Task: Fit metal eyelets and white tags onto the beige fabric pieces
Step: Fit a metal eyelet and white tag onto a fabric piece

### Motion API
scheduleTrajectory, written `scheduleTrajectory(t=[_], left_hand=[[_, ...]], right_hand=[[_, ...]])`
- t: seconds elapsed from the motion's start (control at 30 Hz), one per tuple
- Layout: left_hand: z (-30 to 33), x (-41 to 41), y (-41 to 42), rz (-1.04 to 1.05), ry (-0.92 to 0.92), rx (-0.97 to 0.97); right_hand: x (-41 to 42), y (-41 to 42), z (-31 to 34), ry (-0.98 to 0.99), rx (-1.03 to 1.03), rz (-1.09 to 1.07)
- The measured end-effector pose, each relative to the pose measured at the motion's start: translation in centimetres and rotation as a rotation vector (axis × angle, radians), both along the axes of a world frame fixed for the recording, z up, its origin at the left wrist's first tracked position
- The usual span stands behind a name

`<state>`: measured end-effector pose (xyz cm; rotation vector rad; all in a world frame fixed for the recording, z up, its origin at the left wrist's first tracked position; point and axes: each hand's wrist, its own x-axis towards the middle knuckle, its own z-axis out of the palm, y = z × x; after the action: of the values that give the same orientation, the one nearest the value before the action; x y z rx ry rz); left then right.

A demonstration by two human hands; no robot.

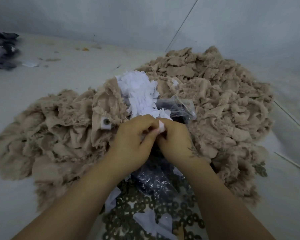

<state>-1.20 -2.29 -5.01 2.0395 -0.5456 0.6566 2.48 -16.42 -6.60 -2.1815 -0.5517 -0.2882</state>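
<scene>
Beige fabric pieces (215, 94) lie heaped all around my work, frayed and crumpled, spreading from the left of my wrists round to the far right across the pale grey surface (59, 70). My left hand (133, 141) and my right hand (175, 141) meet in the middle, knuckles nearly touching. Both have their fingers curled inward, pinching a small white tag (162, 127) between them; only its top shows above my fingertips. Whether an eyelet sits under the tag I cannot tell, as my fingers cover that spot.

Just beyond my hands is a pile of loose white tags (140, 94), resting on the beige heap, with a crinkled clear plastic bag (178, 106) touching its right side. To the left of my left hand, one beige piece carries a finished tag with a metal eyelet (105, 122) through it, lying flat on the heap. Below my wrists, near my body, dark ring-shaped metal eyelets (142, 210) are scattered thickly, with a second clear bag (151, 181) of dark contents and a few white scraps lying on them. A bundle of dark cloth (2, 49) sits far off at the upper left edge, blurred.
</scene>
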Motion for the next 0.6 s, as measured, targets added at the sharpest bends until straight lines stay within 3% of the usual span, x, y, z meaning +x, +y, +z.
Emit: scheduleTrajectory(t=[0.13,0.3,0.6], left_hand=[[-0.3,-0.3,0.1,0.007,0.108,-0.088],[-1.1,-0.3,0.1,0.014,0.201,-0.153],[-2.1,-0.8,-0.1,-0.006,0.283,-0.245]], right_hand=[[-0.2,-0.4,-0.2,0.068,0.034,-0.042],[-2.3,-1.6,0.2,0.190,0.305,0.023],[-3.4,-4.5,0.5,0.110,0.381,-0.133]])
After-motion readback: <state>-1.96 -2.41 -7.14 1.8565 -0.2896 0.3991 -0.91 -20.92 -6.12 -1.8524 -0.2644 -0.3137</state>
